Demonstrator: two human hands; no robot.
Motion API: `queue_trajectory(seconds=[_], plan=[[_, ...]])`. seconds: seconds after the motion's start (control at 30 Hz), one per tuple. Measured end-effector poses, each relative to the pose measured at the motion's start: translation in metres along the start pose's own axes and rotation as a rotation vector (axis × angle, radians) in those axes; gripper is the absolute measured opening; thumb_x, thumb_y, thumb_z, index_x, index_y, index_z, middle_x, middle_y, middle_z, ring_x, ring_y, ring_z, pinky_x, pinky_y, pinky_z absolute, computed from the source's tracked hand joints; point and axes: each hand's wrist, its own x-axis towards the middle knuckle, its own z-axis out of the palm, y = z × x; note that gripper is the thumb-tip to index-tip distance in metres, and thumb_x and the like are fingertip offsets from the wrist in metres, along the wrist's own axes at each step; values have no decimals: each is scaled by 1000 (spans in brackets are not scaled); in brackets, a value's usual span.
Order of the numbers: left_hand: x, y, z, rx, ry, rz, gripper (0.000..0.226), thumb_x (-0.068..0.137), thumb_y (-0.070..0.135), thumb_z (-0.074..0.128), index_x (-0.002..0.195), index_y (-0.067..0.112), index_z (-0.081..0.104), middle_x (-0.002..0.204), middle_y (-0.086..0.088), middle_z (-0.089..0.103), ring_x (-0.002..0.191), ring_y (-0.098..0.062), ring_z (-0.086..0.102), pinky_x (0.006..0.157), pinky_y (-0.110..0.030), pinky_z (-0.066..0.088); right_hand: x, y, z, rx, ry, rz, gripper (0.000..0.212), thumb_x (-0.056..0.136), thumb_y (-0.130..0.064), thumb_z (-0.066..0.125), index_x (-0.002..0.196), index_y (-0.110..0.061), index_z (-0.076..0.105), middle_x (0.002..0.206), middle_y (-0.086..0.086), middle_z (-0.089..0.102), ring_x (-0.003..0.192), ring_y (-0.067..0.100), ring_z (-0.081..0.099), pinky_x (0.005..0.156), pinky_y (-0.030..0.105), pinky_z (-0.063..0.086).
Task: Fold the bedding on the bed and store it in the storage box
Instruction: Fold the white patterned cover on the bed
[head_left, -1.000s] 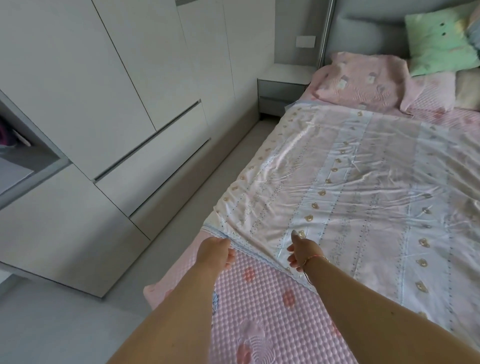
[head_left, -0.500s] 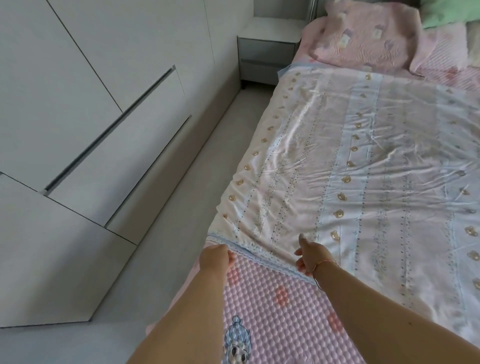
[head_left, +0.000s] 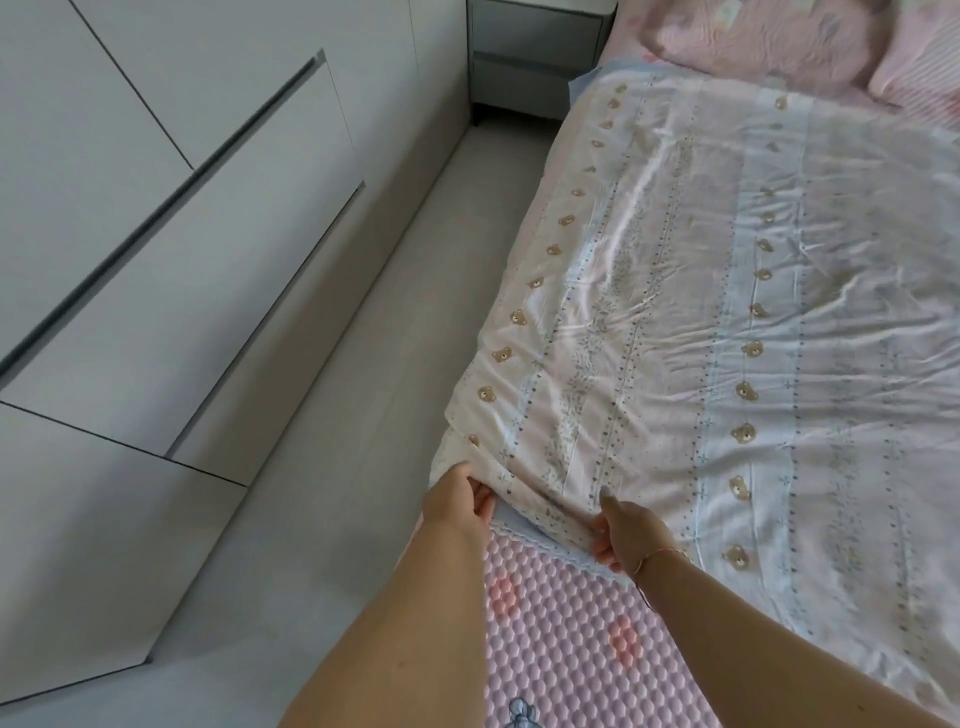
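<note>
A thin quilt (head_left: 727, 312), pale pink and blue stripes with small bear prints, lies spread flat over the bed. Its near left corner is lifted slightly. My left hand (head_left: 460, 501) grips that corner at the bed's edge. My right hand (head_left: 631, 535) pinches the quilt's near hem a short way to the right, a red string bracelet on its wrist. Under the quilt, a pink quilted mattress pad (head_left: 566, 649) with peach flowers shows at the foot. No storage box is in view.
White wardrobe doors and drawers (head_left: 156, 234) run along the left. A strip of grey floor (head_left: 374, 415) lies between wardrobe and bed. A grey nightstand (head_left: 535, 57) stands at the far end. Pink pillows (head_left: 769, 41) lie at the head.
The view tipped down and closer to the bed. Both hands closed on the quilt's near edge and raised the corner a little, bunching the fabric between them.
</note>
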Motion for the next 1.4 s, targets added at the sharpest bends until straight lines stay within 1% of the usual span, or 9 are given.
queue_trajectory(seconds=[0.27, 0.37, 0.53, 0.7, 0.83, 0.97, 1.1, 1.3, 1.4], plan=[[15, 45, 16, -294, -86, 7, 14, 95, 15, 59, 102, 5, 65, 97, -14, 68, 97, -27, 64, 94, -43, 51, 8, -10, -2, 86, -29, 44, 51, 101, -40, 33, 71, -6, 57, 55, 7, 51, 49, 19, 44, 50, 27, 38], [17, 63, 21, -299, -136, 70, 11, 92, 18, 63, 97, 10, 68, 99, -14, 72, 95, -28, 67, 81, -47, 55, 10, -13, -5, 80, -11, 8, 51, 101, -39, 34, 71, -7, 57, 55, 6, 53, 50, 20, 47, 53, 30, 42], [13, 59, 51, 401, -255, 487, 22, 87, 15, 65, 109, 15, 67, 106, -13, 70, 98, -29, 68, 86, -44, 56, 13, -21, -18, -39, 187, -123, 30, 99, -20, 40, 78, -14, 62, 81, 10, 61, 83, 33, 61, 87, 48, 51], [-6, 12, 59, 838, -367, 469, 40, 96, 31, 54, 133, 15, 53, 113, -13, 65, 100, -25, 65, 83, -37, 54, 9, -44, -29, 205, 261, -206, 45, 101, -37, 35, 84, -7, 64, 64, 7, 61, 61, 23, 57, 71, 41, 49], [-17, -17, 56, 632, -481, 310, 22, 101, 28, 46, 112, 14, 58, 72, -4, 47, 48, -9, 38, 45, -21, 29, 10, -66, -21, 428, 107, -202, 40, 99, -41, 40, 96, -7, 62, 76, 10, 64, 70, 22, 58, 66, 33, 48], [-29, -37, 55, 347, -608, 149, 20, 97, 33, 55, 96, 15, 61, 69, -5, 60, 53, -15, 49, 49, -23, 35, 18, -78, -12, 386, 3, -106, 43, 93, -50, 46, 89, -14, 68, 91, 13, 72, 92, 31, 66, 91, 48, 50], [-28, -29, 58, 270, -544, 66, 5, 97, 12, 54, 93, 10, 56, 73, -11, 63, 59, -20, 61, 47, -24, 47, 19, -81, -8, 360, 0, -14, 43, 94, -42, 52, 65, -13, 66, 73, 12, 66, 88, 34, 65, 92, 46, 50], [-24, -5, 66, 202, -386, 40, 42, 100, 37, 46, 79, 6, 65, 68, -11, 62, 58, -19, 57, 52, -27, 50, 18, -90, -8, 434, 3, -37, 32, 93, -32, 58, 79, -5, 66, 71, 9, 57, 69, 20, 53, 65, 30, 46], [-14, 12, 70, 143, -324, 48, 40, 98, 40, 50, 93, 3, 65, 72, -10, 64, 64, -20, 62, 59, -31, 54, 18, -91, -9, 454, 51, -72, 30, 89, -33, 64, 78, -4, 67, 68, 8, 57, 65, 19, 51, 64, 31, 48]])
